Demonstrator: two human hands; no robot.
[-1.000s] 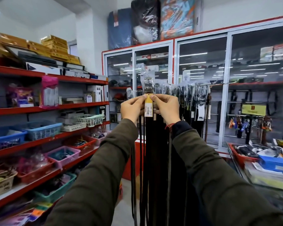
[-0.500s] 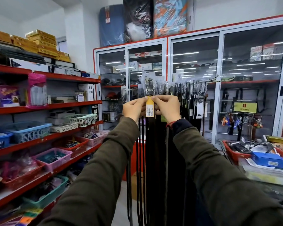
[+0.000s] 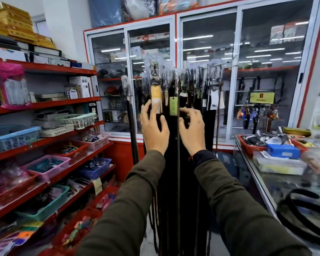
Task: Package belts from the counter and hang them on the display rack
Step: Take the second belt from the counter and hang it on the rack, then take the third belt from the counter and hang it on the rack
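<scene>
Several black belts (image 3: 171, 163) hang in a row from the display rack (image 3: 218, 64) ahead, their buckles in clear plastic sleeves. One front belt carries a yellow tag (image 3: 155, 97), its neighbour a green tag (image 3: 173, 106). My left hand (image 3: 153, 130) is open with spread fingers, its fingertips just at the yellow tag's lower edge. My right hand (image 3: 192, 130) is open too, fingers loosely curled beside the green tag, holding nothing. A black belt (image 3: 301, 211) lies coiled on the glass counter (image 3: 266, 183) at the lower right.
Red shelves (image 3: 44, 101) with plastic baskets of small goods line the left. Glass-door cabinets (image 3: 207, 74) stand behind the rack. The counter on the right carries a red tray (image 3: 248, 150), a blue box (image 3: 283, 150) and papers.
Both hands let go of the yellow-tagged belt at the rack and dropped lower, fingers opening. The view shifted down and right, bringing the counter belt into sight.
</scene>
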